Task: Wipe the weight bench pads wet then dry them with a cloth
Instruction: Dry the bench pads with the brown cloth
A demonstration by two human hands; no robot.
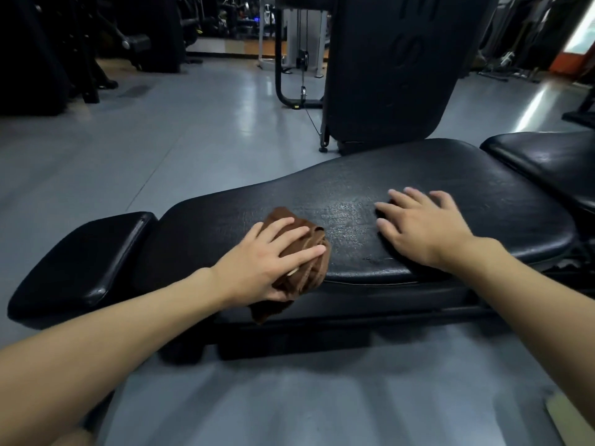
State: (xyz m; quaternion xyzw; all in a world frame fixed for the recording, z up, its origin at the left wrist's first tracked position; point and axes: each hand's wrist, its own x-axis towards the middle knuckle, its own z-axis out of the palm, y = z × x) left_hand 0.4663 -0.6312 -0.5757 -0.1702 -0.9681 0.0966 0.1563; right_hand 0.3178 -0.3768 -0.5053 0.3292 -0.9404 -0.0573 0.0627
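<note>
Left hand presses flat on the brown cloth at the near edge of the pad — right hand lies flat, fingers spread.

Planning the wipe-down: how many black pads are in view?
4: small pad at left, long pad centre, right pad, upright pad behind. Others may be hidden.

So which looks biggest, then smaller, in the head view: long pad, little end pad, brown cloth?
1. long pad
2. little end pad
3. brown cloth, partly hidden under the left hand
</note>
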